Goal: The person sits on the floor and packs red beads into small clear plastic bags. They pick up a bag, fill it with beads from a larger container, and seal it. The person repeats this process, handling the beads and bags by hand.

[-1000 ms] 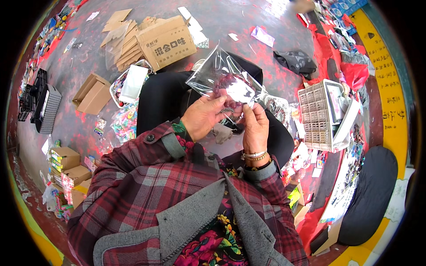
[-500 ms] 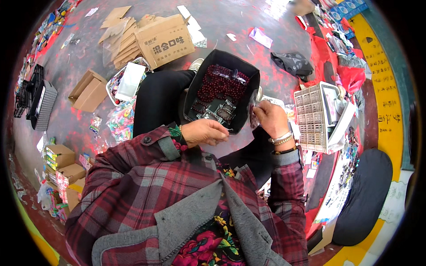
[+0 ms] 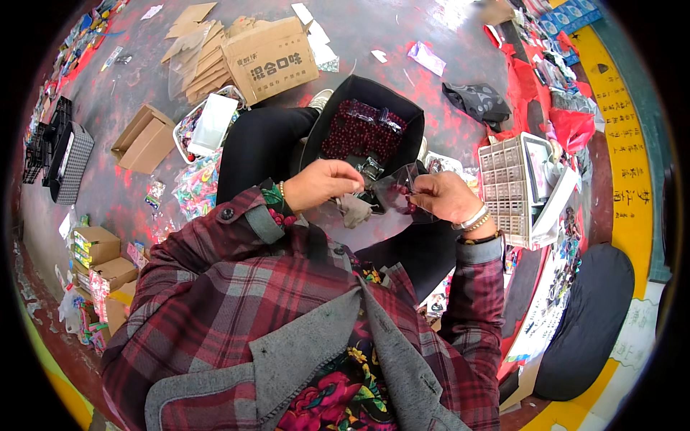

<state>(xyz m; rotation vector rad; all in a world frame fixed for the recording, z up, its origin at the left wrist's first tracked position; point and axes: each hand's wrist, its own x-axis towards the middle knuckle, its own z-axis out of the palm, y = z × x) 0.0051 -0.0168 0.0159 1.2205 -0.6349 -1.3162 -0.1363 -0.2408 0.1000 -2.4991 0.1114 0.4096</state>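
Observation:
My right hand (image 3: 447, 197) is closed on the edge of a clear plastic bag (image 3: 392, 188), through which a few dark red beads show. My left hand (image 3: 325, 184) is pinched just left of the bag; what lies between its fingertips is too small to tell. Below those fingertips hangs a limp greyish piece (image 3: 355, 211), its kind unclear. Beyond both hands, between my legs, stands a black open box (image 3: 404, 108). It holds dark red beaded strings (image 3: 359, 133) and shiny clear packets (image 3: 369, 169), partly covered by the bag and my hands.
A white plastic basket (image 3: 501, 188) stands on its side at the right. To the left are a white tub (image 3: 213, 123), an open cardboard box (image 3: 142, 141) and colourful packets (image 3: 198, 183). Flattened cartons (image 3: 269, 66) lie farther off, and a black bag (image 3: 477, 103) rests beyond the basket.
My left hand has risen slightly, and the greyish piece now shows beneath it. My right hand has come lower, with the clear bag spread toward the left hand over the box's near edge.

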